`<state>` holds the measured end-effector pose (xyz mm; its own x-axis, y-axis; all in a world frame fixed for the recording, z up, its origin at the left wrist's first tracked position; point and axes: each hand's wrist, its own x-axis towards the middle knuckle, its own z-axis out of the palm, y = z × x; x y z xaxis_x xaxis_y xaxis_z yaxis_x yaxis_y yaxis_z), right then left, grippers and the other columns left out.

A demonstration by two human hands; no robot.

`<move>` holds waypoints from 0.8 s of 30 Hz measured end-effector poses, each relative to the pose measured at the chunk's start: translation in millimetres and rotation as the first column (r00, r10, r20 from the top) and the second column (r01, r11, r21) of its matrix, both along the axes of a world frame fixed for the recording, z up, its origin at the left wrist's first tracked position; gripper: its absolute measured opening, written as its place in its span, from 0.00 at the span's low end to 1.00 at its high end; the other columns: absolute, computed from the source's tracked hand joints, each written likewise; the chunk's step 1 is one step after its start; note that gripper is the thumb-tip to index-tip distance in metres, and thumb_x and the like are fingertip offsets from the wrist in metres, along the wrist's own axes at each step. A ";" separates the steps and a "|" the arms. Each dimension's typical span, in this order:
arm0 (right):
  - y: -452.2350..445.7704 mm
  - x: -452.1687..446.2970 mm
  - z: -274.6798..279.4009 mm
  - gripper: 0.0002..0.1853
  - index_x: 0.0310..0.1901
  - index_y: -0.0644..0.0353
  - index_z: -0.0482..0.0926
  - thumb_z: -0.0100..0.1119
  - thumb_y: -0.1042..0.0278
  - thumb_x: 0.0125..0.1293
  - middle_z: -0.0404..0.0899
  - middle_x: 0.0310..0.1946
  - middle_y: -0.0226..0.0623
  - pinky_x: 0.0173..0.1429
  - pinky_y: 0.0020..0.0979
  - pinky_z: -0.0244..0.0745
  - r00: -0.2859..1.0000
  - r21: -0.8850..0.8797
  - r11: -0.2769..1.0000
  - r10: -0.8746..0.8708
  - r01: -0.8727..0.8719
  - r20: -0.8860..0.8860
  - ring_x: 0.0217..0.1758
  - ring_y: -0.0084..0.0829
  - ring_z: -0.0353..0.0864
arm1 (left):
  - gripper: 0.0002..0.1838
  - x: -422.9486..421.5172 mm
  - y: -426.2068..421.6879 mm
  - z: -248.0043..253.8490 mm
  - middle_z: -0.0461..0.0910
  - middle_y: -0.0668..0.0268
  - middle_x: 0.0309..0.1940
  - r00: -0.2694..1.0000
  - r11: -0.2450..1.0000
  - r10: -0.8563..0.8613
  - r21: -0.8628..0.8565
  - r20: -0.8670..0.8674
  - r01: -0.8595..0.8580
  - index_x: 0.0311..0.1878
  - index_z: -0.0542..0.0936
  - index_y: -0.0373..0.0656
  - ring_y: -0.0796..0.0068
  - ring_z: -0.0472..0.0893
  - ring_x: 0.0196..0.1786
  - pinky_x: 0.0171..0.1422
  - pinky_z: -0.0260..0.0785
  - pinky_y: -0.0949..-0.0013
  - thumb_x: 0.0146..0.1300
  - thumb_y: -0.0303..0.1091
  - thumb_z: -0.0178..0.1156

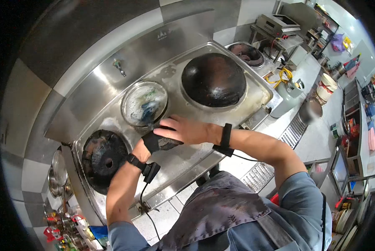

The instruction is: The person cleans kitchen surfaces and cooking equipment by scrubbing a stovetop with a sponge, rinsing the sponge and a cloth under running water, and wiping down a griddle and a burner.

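My left hand (157, 141) wears a black glove with a grey mesh-like patch, and its fingers are mostly hidden. Bare, my right hand (189, 130) lies across it from the right, its fingers closed over the black glove (169, 143). Both hands are above the front of the steel stove top (177, 161). Just beyond them is a round metal basin (124, 109) of foamy water, with a dark blue cloth-like thing (150, 112) and something green in it. Black straps with small devices circle both wrists.
An upturned black wok (213, 79) covers the burner at right. A blackened burner (104, 161) lies at left, below a wall tap (119, 67). Ladles (60, 167) hang past the left edge. A gas cylinder (288, 97) with a yellow hose stands right of the stove.
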<state>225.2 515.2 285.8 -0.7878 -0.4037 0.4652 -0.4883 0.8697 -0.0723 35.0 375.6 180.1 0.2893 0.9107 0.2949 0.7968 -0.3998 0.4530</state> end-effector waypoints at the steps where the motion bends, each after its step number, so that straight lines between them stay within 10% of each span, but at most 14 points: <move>1: 2.0 0.3 4.5 0.29 0.70 0.57 0.71 0.56 0.68 0.66 0.71 0.54 0.43 0.59 0.43 0.80 0.999 0.051 0.999 -0.004 0.006 -0.038 0.53 0.47 0.81 | 0.10 0.5 1.3 6.1 0.85 0.60 0.48 0.997 0.998 0.029 -0.058 0.073 -0.025 0.48 0.84 0.53 0.56 0.81 0.56 0.62 0.74 0.56 0.66 0.34 0.57; 6: 11.3 -5.5 20.5 0.24 0.64 0.59 0.72 0.56 0.67 0.66 0.74 0.49 0.44 0.48 0.40 0.85 0.981 0.219 0.964 -0.118 0.150 -0.155 0.46 0.42 0.85 | 0.10 9.4 20.5 38.3 0.86 0.59 0.47 0.916 0.907 0.242 -0.410 0.322 -0.095 0.48 0.84 0.53 0.54 0.82 0.55 0.61 0.75 0.55 0.66 0.36 0.57; 9: 22.7 -5.3 21.1 0.16 0.49 0.59 0.75 0.62 0.68 0.59 0.75 0.37 0.38 0.24 0.35 0.79 0.947 0.298 0.916 -0.193 0.268 -0.258 0.25 0.34 0.84 | 0.11 16.0 34.8 49.6 0.86 0.59 0.47 0.894 0.836 0.325 -0.535 0.310 -0.118 0.49 0.84 0.52 0.54 0.83 0.54 0.60 0.76 0.55 0.67 0.37 0.57; 24: 83.7 14.5 -37.0 0.07 0.36 0.61 0.81 0.62 0.68 0.60 0.87 0.28 0.49 0.33 0.44 0.85 0.918 0.249 0.900 -0.387 0.358 0.080 0.33 0.45 0.91 | 0.13 97.2 102.7 30.5 0.88 0.56 0.44 0.786 0.704 0.515 -0.355 -0.342 -0.615 0.50 0.85 0.51 0.50 0.86 0.51 0.57 0.78 0.53 0.67 0.42 0.57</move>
